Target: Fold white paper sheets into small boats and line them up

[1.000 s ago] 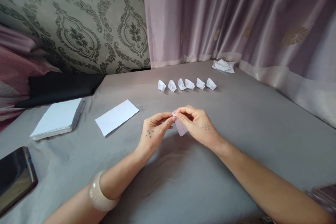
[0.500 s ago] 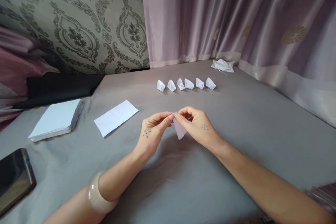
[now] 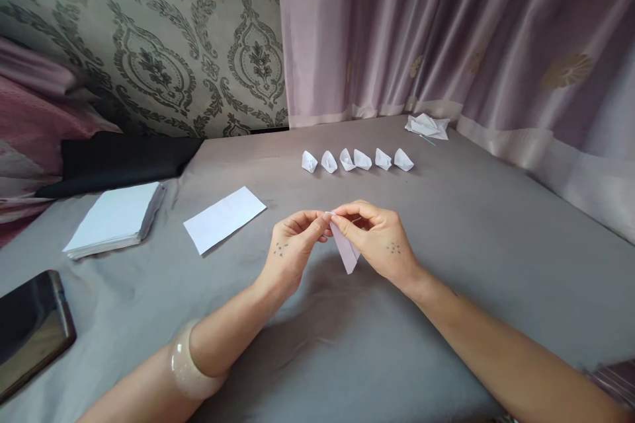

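Between my hands is a small folded piece of paper (image 3: pixel 346 249), pale and narrow, its pointed end hanging down toward me. My left hand (image 3: pixel 296 241) pinches its top edge between thumb and fingers. Close against it, my right hand (image 3: pixel 380 238) pinches the same top edge, thumb tip nearly meeting the left one. Part of the paper is hidden behind the right thumb and fingers. Beyond the hands stands a row of several small folded paper boats (image 3: pixel 362 159). To the left lies a flat white paper sheet (image 3: pixel 225 219).
A stack of white paper (image 3: pixel 116 215) sits at the left, with a dark phone (image 3: pixel 34 330) nearer me. At the far right corner lies a pile of folded paper (image 3: pixel 427 126) by a thin stick. A curtain (image 3: pixel 377 33) borders the grey cloth-covered surface (image 3: pixel 496 231).
The folded paper's hanging end now reaches lower and shows more between my hands. Both hands keep their pinch. The whole view has shifted slightly, with things appearing a little farther right.
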`<action>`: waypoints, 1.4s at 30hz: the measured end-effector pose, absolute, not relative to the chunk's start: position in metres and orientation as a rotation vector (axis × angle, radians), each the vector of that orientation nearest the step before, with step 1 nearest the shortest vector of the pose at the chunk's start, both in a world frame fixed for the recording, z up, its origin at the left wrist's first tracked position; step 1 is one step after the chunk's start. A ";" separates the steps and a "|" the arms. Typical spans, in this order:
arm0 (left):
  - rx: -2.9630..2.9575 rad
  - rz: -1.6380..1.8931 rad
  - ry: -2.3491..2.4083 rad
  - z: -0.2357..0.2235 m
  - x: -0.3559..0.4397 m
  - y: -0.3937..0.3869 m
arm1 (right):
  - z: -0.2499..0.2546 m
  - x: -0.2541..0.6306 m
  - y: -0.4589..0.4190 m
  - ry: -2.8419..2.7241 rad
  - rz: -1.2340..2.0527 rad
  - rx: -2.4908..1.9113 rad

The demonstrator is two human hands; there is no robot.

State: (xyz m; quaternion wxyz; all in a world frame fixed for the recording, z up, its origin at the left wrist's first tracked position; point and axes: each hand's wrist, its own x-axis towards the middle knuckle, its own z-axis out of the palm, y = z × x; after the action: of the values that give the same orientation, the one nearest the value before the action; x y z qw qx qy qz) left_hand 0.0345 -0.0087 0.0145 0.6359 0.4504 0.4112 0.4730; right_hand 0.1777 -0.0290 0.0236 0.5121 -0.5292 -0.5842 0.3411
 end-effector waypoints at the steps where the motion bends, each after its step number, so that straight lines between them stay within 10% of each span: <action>1: 1.025 1.087 0.935 0.015 0.034 -0.009 | 0.023 0.177 -0.030 -1.445 0.748 -1.268; 16: 0.974 1.026 0.924 0.010 0.029 0.000 | 0.012 0.178 -0.036 -2.212 -0.254 -1.273; 27: 1.104 1.079 0.947 0.004 0.031 0.003 | 0.014 0.184 -0.021 -1.369 1.173 -1.302; 42: 0.942 0.889 0.718 0.006 0.028 0.004 | 0.010 0.195 -0.008 -1.146 1.361 -1.207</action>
State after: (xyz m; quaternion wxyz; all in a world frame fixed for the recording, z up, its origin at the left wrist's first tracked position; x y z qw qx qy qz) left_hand 0.0281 0.0040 0.0056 0.7381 0.4292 0.3269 0.4051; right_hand 0.1952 -0.0083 0.0099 0.4756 -0.4939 -0.4689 0.5568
